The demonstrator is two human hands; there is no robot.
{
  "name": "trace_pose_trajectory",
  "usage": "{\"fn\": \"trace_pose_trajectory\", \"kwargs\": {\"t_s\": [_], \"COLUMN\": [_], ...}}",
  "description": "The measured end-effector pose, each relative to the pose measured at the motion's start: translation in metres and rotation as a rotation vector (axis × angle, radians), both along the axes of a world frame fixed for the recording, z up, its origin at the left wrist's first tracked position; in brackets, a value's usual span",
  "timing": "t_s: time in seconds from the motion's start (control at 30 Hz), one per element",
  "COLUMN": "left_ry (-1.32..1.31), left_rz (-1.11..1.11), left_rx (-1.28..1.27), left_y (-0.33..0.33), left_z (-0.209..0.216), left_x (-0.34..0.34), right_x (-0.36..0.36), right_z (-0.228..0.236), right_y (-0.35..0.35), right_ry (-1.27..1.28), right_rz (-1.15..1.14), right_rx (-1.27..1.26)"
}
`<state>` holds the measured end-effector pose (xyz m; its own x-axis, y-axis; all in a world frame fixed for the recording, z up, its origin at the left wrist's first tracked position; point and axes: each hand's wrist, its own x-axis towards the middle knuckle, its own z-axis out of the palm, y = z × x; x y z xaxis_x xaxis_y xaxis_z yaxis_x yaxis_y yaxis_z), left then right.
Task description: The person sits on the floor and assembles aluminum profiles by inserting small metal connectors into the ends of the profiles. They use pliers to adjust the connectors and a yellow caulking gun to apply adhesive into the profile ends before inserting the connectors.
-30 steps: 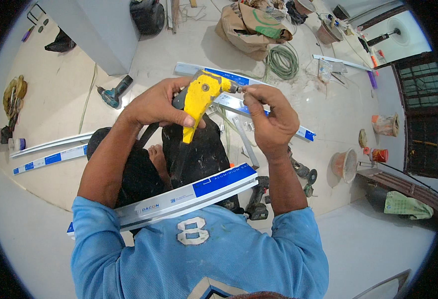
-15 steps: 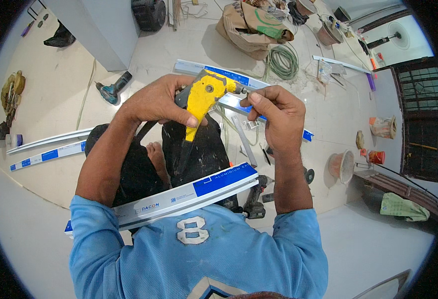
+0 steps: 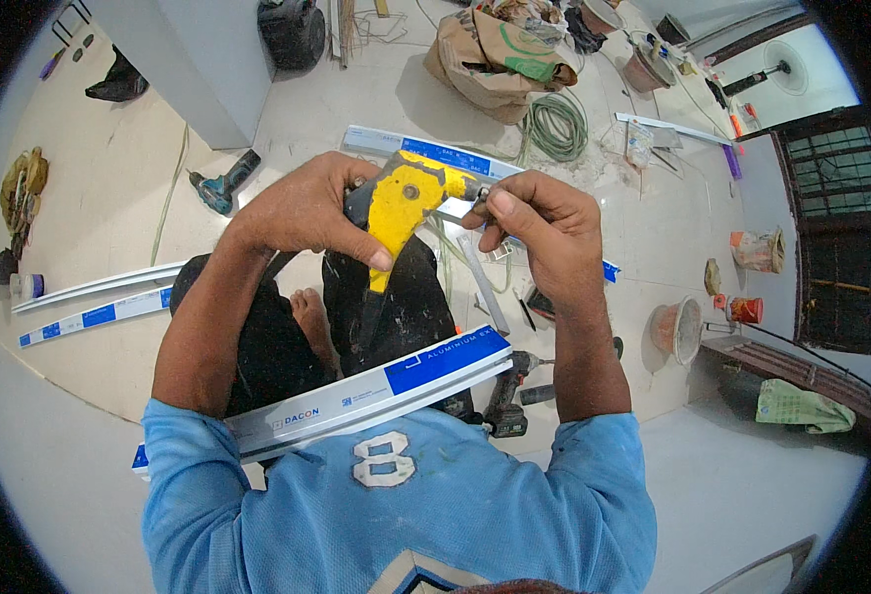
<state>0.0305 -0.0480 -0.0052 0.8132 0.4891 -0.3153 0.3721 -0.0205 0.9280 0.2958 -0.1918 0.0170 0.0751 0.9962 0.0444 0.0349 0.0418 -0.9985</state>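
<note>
My left hand (image 3: pixel 321 213) is closed around a worn yellow-and-grey hand riveter (image 3: pixel 396 213), its thumb pressed on the yellow body. The riveter's nose points right, and its dark handle hangs down over my knees. Fingers of my right hand (image 3: pixel 539 223) pinch at the tip of the nose, on a small metal piece (image 3: pixel 483 195) that they mostly hide. Across my lap lies a white aluminium profile (image 3: pixel 366 391) with blue-printed film. Beyond the riveter, another wrapped profile (image 3: pixel 425 151) rests on the floor.
Two long profiles (image 3: pixel 99 315) lie at left. A teal cordless drill (image 3: pixel 225 183) is on the tiles near the pillar (image 3: pixel 183 69); a dark drill (image 3: pixel 507 401) sits by my right side. Farther off are coiled hose (image 3: pixel 557 127), a brown bag (image 3: pixel 485 69) and buckets (image 3: pixel 676 330).
The riveter has tipped slightly and shifted a little down and left with both hands. My right fingers have curled closer around the nose tip, covering more of the small metal piece.
</note>
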Motion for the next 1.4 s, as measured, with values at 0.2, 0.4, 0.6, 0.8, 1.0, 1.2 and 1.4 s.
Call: {"fn": "trace_pose_trajectory", "kwargs": {"t_s": [0.2, 0.4, 0.6, 0.8, 1.0, 1.2, 1.4], "left_ry": [-0.147, -0.132, -0.101, -0.090, -0.131, -0.248, -0.180], "left_rz": [0.036, 0.072, 0.087, 0.055, 0.045, -0.149, -0.141], "left_rx": [-0.039, -0.055, -0.037, -0.007, -0.016, 0.005, -0.187], "left_y": [-0.010, -0.019, -0.023, -0.027, -0.027, -0.013, -0.012], "left_z": [-0.012, -0.017, -0.015, -0.007, -0.011, -0.017, -0.016], "left_x": [0.009, 0.014, 0.016, 0.021, 0.022, 0.018, 0.015], "right_x": [0.008, 0.015, 0.013, 0.023, 0.031, 0.019, 0.026], "right_z": [-0.002, 0.000, 0.000, 0.012, 0.023, 0.029, 0.021], "right_y": [-0.002, -0.004, -0.007, -0.003, -0.006, -0.017, -0.013], "right_ry": [-0.044, 0.025, -0.111, -0.137, -0.265, -0.568, -0.521], "right_rz": [0.010, 0.027, -0.039, 0.195, 0.324, 0.298, 0.292], "right_rx": [-0.002, -0.055, 0.025, -0.242, -0.268, 0.066, -0.032]}}
